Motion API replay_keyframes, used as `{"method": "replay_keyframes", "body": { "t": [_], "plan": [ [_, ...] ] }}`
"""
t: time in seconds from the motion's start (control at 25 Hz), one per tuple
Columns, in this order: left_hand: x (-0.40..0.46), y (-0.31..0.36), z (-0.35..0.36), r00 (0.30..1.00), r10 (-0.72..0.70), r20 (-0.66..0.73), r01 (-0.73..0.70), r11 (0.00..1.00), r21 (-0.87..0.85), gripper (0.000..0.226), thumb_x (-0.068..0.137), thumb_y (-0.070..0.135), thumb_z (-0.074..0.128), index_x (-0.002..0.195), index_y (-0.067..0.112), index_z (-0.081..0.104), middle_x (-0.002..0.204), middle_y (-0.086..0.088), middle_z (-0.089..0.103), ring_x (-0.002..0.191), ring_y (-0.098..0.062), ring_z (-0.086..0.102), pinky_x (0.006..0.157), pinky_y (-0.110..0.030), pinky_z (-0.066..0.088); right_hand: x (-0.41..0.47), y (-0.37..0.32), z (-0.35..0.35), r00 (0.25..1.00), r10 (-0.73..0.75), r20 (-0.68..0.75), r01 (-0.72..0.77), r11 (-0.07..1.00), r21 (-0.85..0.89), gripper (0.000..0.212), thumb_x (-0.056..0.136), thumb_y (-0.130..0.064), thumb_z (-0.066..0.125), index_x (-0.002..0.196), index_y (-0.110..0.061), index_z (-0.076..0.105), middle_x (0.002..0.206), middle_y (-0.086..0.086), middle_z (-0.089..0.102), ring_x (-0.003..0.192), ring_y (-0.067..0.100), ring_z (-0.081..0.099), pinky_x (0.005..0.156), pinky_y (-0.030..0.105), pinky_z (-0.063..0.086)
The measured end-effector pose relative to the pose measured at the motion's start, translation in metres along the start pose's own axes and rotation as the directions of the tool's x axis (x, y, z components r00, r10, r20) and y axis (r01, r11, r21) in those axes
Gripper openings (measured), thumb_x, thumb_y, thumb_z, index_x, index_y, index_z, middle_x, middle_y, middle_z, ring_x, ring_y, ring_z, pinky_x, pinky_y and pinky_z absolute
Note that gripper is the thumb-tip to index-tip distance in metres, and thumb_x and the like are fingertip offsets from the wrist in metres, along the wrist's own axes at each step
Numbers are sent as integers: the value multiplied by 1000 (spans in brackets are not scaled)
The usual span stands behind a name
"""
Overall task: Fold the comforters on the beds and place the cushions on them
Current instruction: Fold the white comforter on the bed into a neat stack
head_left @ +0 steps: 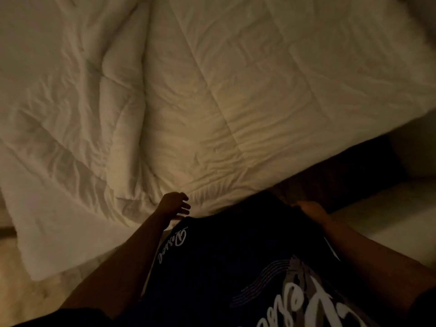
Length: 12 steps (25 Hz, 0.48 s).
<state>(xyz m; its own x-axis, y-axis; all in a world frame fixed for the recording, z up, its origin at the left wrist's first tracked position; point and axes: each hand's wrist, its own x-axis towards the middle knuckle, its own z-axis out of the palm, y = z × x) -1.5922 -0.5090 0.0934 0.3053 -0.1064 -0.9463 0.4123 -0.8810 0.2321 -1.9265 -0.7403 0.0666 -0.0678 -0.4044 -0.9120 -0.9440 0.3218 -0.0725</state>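
Observation:
A white quilted comforter (pixel 188 102) covers the bed and fills most of the view, wrinkled, with a deep crease running down its left half. One corner hangs off the bed at the lower left. My left hand (pixel 175 205) hovers at the comforter's near edge with fingers spread, holding nothing. My right hand (pixel 311 212) is low beside my dark shirt, near the bed's dark side; its fingers are blurred and partly hidden. No cushion is in view.
The bed's dark base (pixel 342 171) shows under the comforter at the right. Pale floor (pixel 389 220) lies to the right of it and at the lower left (pixel 35 291). The room is dim.

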Motion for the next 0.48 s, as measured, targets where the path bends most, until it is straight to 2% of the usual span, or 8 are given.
{"method": "replay_keyframes", "body": {
  "t": [0.08, 0.2, 0.28, 0.32, 0.36, 0.4, 0.44, 0.48],
  "plan": [
    [3, -1, 11, 997, -53, -49, 48, 994, -99, 22, 94, 4, 55, 112, -8, 62, 103, -29, 68, 84, -35, 67, 77, -41, 54, 15, -25, -34, 997, -59, 51, 66, 988, -141, 41, 104, -23, 43, 143, -12, 44, 153, 13, 38, 138, 28, 40, 109, 25, 29],
    [6, 1, 28, 985, -106, -137, 94, 992, -86, 17, 95, 11, 54, 98, -2, 64, 115, -29, 66, 74, -28, 63, 66, -31, 49, 32, -73, -70, 974, -97, 203, 121, 987, -109, 44, 102, -25, 47, 142, -5, 46, 143, 15, 49, 128, 32, 49, 104, 30, 36],
    [5, 2, 40, 976, -111, -187, 118, 993, 23, 17, 96, 15, 54, 98, 5, 68, 126, -26, 63, 90, -31, 65, 59, -21, 44, 39, -113, -87, 973, -91, 214, 91, 996, 8, 42, 99, -22, 51, 130, 5, 54, 103, 18, 65, 89, 34, 62, 77, 36, 49],
    [5, 2, 46, 972, -123, -200, 131, 991, 29, 22, 96, 15, 55, 107, 2, 69, 128, -25, 62, 105, -35, 64, 58, -18, 43, 42, -131, -95, 981, -90, 174, 81, 995, 56, 39, 97, -21, 53, 124, 7, 58, 88, 16, 63, 74, 30, 60, 65, 33, 48],
    [7, 1, 53, 972, -110, -206, 121, 992, 45, 29, 96, 15, 55, 116, -2, 67, 130, -24, 61, 116, -36, 61, 59, -16, 43, 44, -152, -100, 982, -101, 161, 89, 993, 82, 36, 96, -21, 53, 119, 6, 61, 83, 14, 62, 68, 26, 58, 61, 31, 47],
    [5, 2, 58, 975, -105, -196, 115, 993, 37, 33, 96, 16, 55, 123, -3, 64, 132, -23, 60, 122, -35, 57, 63, -15, 45, 44, -174, -103, 977, -142, 161, 130, 988, 82, 33, 95, -21, 54, 115, 4, 63, 84, 15, 63, 66, 25, 58, 62, 30, 47],
    [4, 3, 63, 976, -121, -183, 132, 990, 47, 36, 98, 18, 54, 128, 1, 61, 135, -19, 59, 126, -31, 55, 73, -16, 47, 42, -192, -105, 968, -190, 164, 180, 981, 73, 30, 95, -20, 55, 112, 2, 64, 88, 16, 64, 67, 24, 59, 62, 30, 47],
    [6, 3, 64, 974, -121, -192, 119, 993, -23, 38, 99, 21, 51, 134, 6, 57, 139, -14, 56, 129, -27, 52, 88, -18, 46, 42, -207, -106, 963, -221, 157, 214, 975, 60, 28, 94, -20, 55, 110, 0, 64, 90, 16, 64, 67, 24, 59, 63, 30, 47]
  ]
}}
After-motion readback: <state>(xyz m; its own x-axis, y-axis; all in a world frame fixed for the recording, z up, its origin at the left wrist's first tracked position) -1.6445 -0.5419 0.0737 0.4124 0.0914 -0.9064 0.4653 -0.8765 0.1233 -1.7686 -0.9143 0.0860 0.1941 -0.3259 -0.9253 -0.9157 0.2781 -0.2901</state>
